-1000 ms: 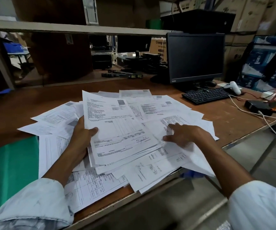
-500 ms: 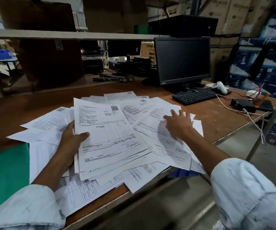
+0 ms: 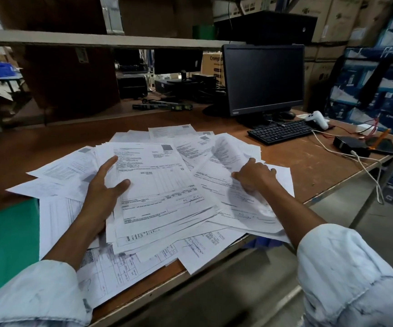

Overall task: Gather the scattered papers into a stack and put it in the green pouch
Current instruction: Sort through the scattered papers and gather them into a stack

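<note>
Several printed white papers [image 3: 205, 246] lie scattered and overlapping across the brown desk [image 3: 308, 171]. My left hand [image 3: 105, 185] holds a partly gathered stack [image 3: 157, 192] by its left edge, thumb on the top sheet. My right hand [image 3: 253, 174] grips a bundle of sheets [image 3: 228, 156] at the right of the pile, and their far ends curl up off the desk. The green pouch [image 3: 6, 246] lies flat at the near left, partly under loose papers.
A black monitor [image 3: 264, 79] and keyboard [image 3: 280, 132] stand at the back right, with a white scanner [image 3: 318, 119], a black box [image 3: 349, 143] and cables [image 3: 365, 171] beside them. The desk's front edge runs close below the papers. Cartons fill the right side.
My right hand went from lying flat on the right-hand sheets to gripping them and lifting their far ends. My left hand keeps hold of the stack, fingers spread wider.
</note>
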Demonstrator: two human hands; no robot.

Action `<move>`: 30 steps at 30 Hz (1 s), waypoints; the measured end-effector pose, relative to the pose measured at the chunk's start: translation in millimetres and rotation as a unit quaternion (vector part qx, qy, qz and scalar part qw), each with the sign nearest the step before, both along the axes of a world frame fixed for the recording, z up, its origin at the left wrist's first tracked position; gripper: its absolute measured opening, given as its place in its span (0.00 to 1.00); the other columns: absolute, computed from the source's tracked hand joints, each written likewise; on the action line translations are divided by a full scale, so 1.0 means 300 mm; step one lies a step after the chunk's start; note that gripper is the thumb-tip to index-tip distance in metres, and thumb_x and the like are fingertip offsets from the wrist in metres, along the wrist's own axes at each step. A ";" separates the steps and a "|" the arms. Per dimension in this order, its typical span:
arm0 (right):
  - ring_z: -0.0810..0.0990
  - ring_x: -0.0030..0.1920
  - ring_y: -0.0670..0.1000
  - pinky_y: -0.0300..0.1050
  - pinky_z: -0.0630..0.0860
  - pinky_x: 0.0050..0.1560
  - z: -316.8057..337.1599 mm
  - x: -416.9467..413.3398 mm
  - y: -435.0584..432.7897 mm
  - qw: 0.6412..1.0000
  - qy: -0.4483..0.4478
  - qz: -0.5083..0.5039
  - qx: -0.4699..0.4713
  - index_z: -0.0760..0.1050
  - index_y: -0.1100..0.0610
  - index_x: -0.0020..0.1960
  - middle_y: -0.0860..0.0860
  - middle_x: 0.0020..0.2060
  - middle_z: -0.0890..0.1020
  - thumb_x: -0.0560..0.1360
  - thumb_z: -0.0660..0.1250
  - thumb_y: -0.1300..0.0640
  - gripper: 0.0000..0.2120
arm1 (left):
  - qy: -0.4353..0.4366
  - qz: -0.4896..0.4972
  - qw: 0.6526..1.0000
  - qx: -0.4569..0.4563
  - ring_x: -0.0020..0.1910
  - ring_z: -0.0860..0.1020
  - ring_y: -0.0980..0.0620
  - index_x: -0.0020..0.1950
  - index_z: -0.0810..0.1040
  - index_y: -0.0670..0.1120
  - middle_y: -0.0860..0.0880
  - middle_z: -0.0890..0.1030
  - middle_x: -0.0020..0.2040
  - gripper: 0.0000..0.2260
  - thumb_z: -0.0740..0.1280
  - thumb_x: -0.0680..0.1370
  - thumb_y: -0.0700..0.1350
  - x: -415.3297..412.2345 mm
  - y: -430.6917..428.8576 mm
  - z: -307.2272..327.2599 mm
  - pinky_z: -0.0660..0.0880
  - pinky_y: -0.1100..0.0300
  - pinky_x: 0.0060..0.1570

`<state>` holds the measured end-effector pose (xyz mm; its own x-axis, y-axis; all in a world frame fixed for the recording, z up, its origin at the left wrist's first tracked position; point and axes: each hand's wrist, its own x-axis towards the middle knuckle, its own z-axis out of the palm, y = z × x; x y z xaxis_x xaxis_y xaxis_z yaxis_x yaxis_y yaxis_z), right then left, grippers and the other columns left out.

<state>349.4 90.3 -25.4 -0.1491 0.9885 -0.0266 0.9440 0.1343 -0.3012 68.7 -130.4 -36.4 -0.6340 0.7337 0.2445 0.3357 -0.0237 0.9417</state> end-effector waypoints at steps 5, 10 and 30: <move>0.68 0.67 0.69 0.62 0.69 0.63 0.031 -0.012 0.000 0.998 0.044 0.030 0.021 0.53 0.37 0.75 0.63 0.71 0.63 0.74 0.70 0.53 0.38 | 0.003 -0.002 1.000 0.001 0.73 0.67 0.49 0.75 0.68 0.60 0.53 0.69 0.75 0.27 0.70 0.79 0.40 -0.003 -0.006 0.001 0.68 0.51 0.70; 0.76 0.53 0.60 0.52 0.72 0.54 0.058 0.012 0.020 0.991 0.088 0.038 0.093 0.62 0.41 0.73 0.55 0.45 0.82 0.69 0.71 0.63 0.38 | 0.004 -0.005 1.000 -0.002 0.72 0.67 0.51 0.75 0.68 0.61 0.54 0.69 0.75 0.28 0.70 0.79 0.40 -0.004 -0.004 -0.001 0.69 0.52 0.69; 0.82 0.56 0.61 0.60 0.80 0.57 0.316 -0.015 -0.090 0.539 0.770 0.280 -0.197 0.81 0.54 0.59 0.58 0.62 0.80 0.75 0.66 0.71 0.18 | -0.016 -0.045 0.999 0.003 0.66 0.74 0.52 0.69 0.78 0.52 0.53 0.75 0.70 0.26 0.75 0.74 0.35 -0.016 -0.011 -0.004 0.72 0.62 0.62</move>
